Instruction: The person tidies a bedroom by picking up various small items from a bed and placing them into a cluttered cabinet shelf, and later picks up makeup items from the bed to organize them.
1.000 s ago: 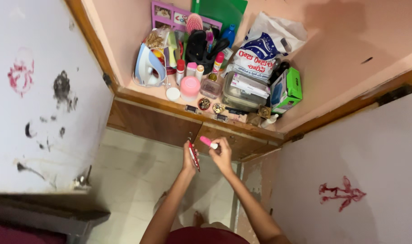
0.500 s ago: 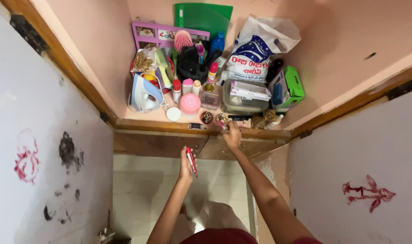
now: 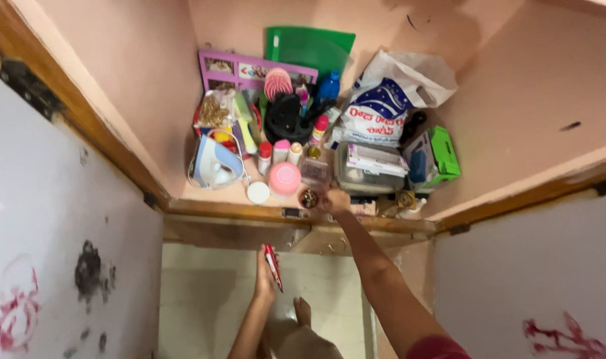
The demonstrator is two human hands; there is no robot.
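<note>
A thin red tube [image 3: 272,266] was gripped upright in the left hand [image 3: 266,279], held low in front of the wooden edge of the shelf [image 3: 230,211], well clear of the clutter. The right hand [image 3: 335,201] was stretched up to the shelf's front, closed around something too small to be made out, just beside a small dark round pot [image 3: 309,198] and near a pink jar [image 3: 284,178]. Nothing had yet been set down; the tube remained in the grasp.
</note>
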